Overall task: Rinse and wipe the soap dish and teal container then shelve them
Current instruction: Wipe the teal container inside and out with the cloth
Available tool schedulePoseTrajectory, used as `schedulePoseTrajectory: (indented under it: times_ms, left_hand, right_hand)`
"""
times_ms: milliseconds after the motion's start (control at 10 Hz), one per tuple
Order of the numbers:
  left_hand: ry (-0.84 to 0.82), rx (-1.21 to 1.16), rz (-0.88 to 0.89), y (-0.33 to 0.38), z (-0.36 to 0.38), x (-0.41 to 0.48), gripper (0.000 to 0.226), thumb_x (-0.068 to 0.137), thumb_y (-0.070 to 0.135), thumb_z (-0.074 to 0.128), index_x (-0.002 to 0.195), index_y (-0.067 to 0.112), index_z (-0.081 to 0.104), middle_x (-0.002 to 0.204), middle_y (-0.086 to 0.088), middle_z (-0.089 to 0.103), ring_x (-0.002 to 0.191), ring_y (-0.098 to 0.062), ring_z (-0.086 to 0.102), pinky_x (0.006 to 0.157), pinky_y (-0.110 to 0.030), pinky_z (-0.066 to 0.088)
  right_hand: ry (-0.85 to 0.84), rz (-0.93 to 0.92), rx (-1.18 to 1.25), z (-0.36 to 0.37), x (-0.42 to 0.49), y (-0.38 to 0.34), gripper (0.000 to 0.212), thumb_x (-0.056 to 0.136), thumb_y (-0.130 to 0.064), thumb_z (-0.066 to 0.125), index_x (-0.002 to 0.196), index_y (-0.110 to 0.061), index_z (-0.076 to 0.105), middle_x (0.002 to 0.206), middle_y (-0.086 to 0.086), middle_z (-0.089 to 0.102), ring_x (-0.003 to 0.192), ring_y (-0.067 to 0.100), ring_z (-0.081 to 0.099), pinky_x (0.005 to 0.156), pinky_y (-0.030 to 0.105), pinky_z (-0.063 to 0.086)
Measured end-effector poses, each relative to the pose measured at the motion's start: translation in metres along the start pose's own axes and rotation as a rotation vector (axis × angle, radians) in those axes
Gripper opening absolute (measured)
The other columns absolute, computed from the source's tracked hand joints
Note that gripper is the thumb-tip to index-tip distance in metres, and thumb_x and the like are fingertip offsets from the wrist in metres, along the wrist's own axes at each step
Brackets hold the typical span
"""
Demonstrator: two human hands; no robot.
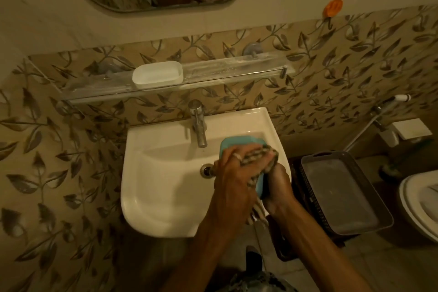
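Holding the teal container (239, 144) over the white sink (166, 185), the right hand (276, 182) has its grip closed on the rim; the left hand (233, 173) presses a patterned cloth (257, 157) against it. Beyond, the white soap dish (157, 74) sits on the glass shelf (225, 71)

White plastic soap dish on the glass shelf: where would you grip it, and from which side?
Probably across the narrow width of the white plastic soap dish, from above and in front: its long rounded walls face the front of the glass shelf, and nothing stands beside it.
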State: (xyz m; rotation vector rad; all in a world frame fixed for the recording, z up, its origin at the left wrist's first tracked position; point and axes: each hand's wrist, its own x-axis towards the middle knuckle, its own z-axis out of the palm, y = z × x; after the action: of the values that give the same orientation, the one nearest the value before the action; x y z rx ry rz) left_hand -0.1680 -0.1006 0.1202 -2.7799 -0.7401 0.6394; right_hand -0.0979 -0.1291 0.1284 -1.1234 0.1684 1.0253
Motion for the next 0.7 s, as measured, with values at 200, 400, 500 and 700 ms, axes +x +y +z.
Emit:
schedulePoseTrajectory:
  times_ms: [200,400,500,700]
  left_hand:
    - [0.823,-1.181,0.048,-0.092,-0.022,0.004,0.04,0.086,0.019,0.053,0.126,0.017,0.06,0.127,-0.007,0.058,0.118,-0.021,0.052,0.1,-0.042,0.045]
    - [0.759,-1.19,0.133,-0.064,0.017,-0.025,0.05,0.083,0.002,0.051,0.126,0.027,0.056,0.13,0.01,0.048,0.123,-0.016,0.044,0.099,-0.039,0.047]
    - [0.788,-1.153,0.198,-0.047,0.023,-0.038,0.04,0.087,0.016,0.048,0.124,0.027,0.058,0.128,0.014,0.047,0.123,-0.014,0.043,0.096,-0.043,0.049]
    - [0.9,-1.055,0.148,-0.06,-0.015,-0.012,0.037,0.079,0.009,0.057,0.114,0.011,0.067,0.123,-0.011,0.06,0.116,-0.013,0.043,0.095,-0.026,0.045]
  right_hand:
    - [0.064,-0.038,-0.071,0.006,0.002,0.002,0.044,0.092,-0.056,0.045,0.099,-0.021,0.07,0.084,0.004,0.078,0.077,0.022,0.073,0.062,0.033,0.055]
    - [0.103,-0.036,-0.014,0.005,0.004,-0.011,0.055,0.093,-0.057,0.041,0.12,-0.015,0.064,0.113,0.016,0.07,0.102,0.033,0.067,0.079,0.044,0.055]
    - [0.112,-0.049,-0.044,0.006,0.004,-0.016,0.057,0.093,-0.059,0.039,0.113,-0.014,0.067,0.105,0.016,0.073,0.092,0.03,0.071,0.076,0.041,0.057]
    - [0.049,-0.124,-0.209,0.013,0.0,0.0,0.051,0.097,-0.054,0.037,0.106,-0.017,0.07,0.101,0.012,0.074,0.095,0.029,0.07,0.083,0.042,0.055]
